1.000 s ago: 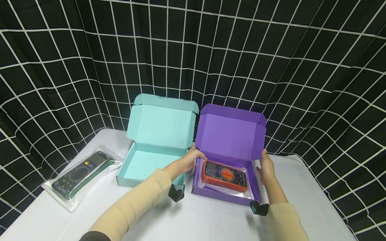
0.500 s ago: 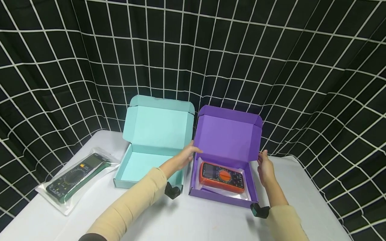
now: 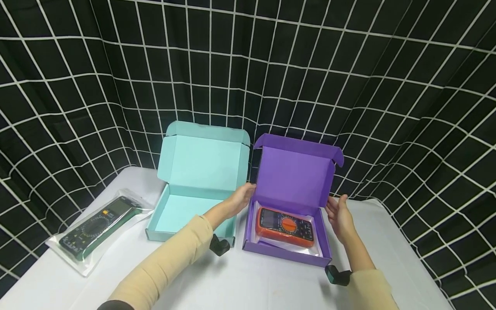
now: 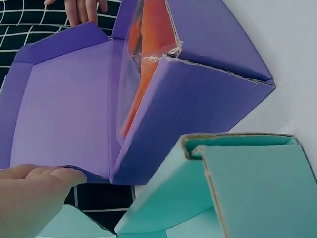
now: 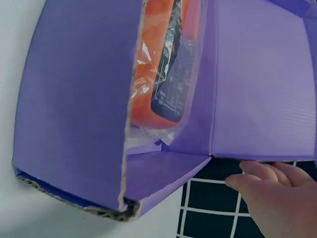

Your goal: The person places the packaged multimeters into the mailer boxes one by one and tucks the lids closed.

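The purple box [image 3: 288, 224] lid has tipped forward since a moment ago, both hands' fingers straight at its side flaps, left hand [image 3: 241, 199] touching, right hand [image 3: 338, 214] just beside, so the closing over the orange multimeter [image 3: 286, 226] looks under way.

**Both hands at the purple box's lid**

We see our left hand [image 3: 241, 199] with its fingers at the left edge of the raised lid of the purple box [image 3: 288, 254], and our right hand [image 3: 338, 215] open just beside the lid's right edge — whether it touches, we cannot tell. An orange multimeter [image 3: 286, 226] in clear wrap lies inside. Beside it stands an open teal box [image 3: 193, 196]; a bagged green multimeter [image 3: 97, 227] lies well to the left on the white table [image 3: 255, 280].
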